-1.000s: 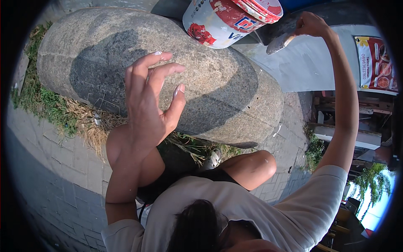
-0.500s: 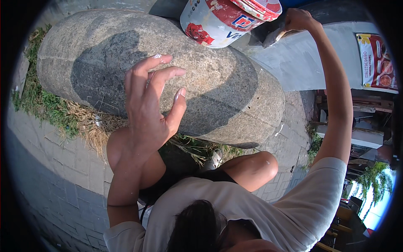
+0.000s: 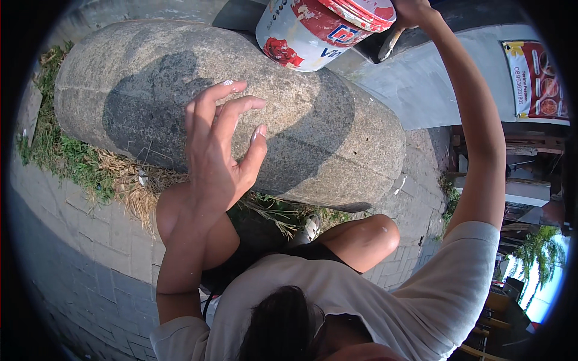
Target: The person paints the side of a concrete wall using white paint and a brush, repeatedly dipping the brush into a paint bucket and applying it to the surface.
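My left hand (image 3: 220,147) hovers over a large rounded concrete block (image 3: 355,162), its fingers loosely bent and apart with nothing in them. White smears mark its fingertips. At the top right, my right hand (image 3: 414,12) is closed around a paintbrush (image 3: 389,46), seen nearly edge-on with its pale tip pointing down. The brush is close to a grey wall with a dark band along its upper part; whether it touches the wall I cannot tell. Left of this hand, a red and white paint bucket (image 3: 319,39) stands on the block's far side, spattered with paint.
The pale grey wall (image 3: 439,84) runs behind the block, with a red and white banner (image 3: 536,81) on it at the right. Grass and dry straw (image 3: 129,183) border the block's near side. Grey paving (image 3: 90,240) lies around my bent knees.
My right hand has moved up and slightly left with the paintbrush, which now shows narrower. My left hand has barely moved, and the view has shifted slightly.
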### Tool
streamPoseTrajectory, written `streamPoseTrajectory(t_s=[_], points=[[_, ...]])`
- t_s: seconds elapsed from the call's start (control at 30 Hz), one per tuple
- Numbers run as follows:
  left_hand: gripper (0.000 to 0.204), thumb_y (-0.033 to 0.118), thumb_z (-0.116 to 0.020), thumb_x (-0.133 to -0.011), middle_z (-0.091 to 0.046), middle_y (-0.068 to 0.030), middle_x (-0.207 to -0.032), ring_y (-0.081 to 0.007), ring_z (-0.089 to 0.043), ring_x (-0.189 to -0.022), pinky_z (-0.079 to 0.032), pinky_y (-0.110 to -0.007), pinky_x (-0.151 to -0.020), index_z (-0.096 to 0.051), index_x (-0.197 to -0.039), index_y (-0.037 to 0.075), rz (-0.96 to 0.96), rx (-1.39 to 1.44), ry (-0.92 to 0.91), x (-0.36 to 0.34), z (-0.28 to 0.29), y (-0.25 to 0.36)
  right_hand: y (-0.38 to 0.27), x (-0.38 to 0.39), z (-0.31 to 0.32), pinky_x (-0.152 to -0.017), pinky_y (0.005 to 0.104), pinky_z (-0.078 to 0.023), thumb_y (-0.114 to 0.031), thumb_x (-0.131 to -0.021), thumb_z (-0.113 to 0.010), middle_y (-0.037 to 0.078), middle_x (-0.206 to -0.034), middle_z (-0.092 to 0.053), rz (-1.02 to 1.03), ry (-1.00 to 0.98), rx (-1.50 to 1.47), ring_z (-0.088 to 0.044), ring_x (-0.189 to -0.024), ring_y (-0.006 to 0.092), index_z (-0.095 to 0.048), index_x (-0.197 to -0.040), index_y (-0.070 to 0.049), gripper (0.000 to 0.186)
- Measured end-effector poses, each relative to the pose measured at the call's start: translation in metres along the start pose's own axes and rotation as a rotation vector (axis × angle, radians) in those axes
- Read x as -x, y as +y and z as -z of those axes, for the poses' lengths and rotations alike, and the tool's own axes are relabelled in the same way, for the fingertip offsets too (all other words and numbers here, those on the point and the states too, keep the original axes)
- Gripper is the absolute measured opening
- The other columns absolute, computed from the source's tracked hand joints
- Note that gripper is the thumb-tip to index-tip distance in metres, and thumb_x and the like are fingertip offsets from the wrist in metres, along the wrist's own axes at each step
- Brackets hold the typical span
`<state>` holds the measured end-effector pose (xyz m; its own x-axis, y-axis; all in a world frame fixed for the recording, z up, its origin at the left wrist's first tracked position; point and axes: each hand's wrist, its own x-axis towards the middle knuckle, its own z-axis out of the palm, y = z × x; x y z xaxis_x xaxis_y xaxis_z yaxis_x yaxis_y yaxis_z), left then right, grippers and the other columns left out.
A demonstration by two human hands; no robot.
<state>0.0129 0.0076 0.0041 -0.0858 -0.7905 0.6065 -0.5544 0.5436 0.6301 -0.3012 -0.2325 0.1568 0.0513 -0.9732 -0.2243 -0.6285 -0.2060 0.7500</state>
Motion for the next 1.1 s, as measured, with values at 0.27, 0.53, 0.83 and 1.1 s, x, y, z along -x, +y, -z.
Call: streamPoseTrajectory(t_s=[0.27, 0.53, 0.83, 1.1], points=[[0.032, 0.007, -0.064, -0.074, -0.049, -0.0106, -0.118, -0.0306, -0.044, -0.110, -0.035, -0.042, -0.094, -0.059, -0.105, 0.009, 0.008, -0.008, -0.016, -0.001, -0.003, -0.003, 0.012, 0.020, -0.005, -0.076, 0.0376, -0.050, -0.032, -0.065, -0.074, 0.017, -0.089, -0.067, -0.177, 0.243, 0.125, -0.065, -0.091, 0.0263, -0.072, -0.082, -0.007, 0.030], [0.030, 0.006, -0.063, -0.077, -0.052, -0.0139, -0.112, -0.0285, -0.052, -0.102, -0.044, -0.036, -0.082, -0.057, -0.106, 0.006, 0.077, 0.132, 0.087, -0.020, 0.007, -0.008, 0.099, 0.097, 0.024, -0.069, 0.0361, -0.049, -0.027, -0.073, -0.071, 0.011, -0.087, -0.066, -0.305, 0.416, -0.155, -0.064, -0.082, 0.0282, -0.065, -0.089, -0.005, 0.027], [0.055, 0.047, -0.038, -0.093, -0.051, -0.0119, -0.126, -0.0192, -0.044, -0.120, -0.034, -0.034, -0.099, -0.053, -0.124, 0.004, 0.483, 0.449, -0.276, -0.146, 0.000, -0.048, 0.125, 0.191, -0.066, -0.052, 0.0208, -0.034, -0.026, -0.090, -0.057, 0.000, -0.071, -0.051, -0.087, 0.664, -1.027, -0.042, -0.058, 0.0045, -0.062, -0.108, -0.003, 0.030], [0.064, 0.049, -0.042, -0.091, -0.040, -0.0141, -0.140, -0.0277, -0.025, -0.135, -0.015, -0.047, -0.110, -0.035, -0.137, 0.006, 0.727, 0.643, -0.221, -0.211, -0.039, -0.032, 0.115, 0.189, -0.188, -0.069, 0.0173, -0.040, -0.025, -0.095, -0.051, 0.006, -0.103, -0.058, -0.056, 0.907, -2.200, -0.050, -0.083, 0.0057, -0.049, -0.128, 0.000, 0.042]])
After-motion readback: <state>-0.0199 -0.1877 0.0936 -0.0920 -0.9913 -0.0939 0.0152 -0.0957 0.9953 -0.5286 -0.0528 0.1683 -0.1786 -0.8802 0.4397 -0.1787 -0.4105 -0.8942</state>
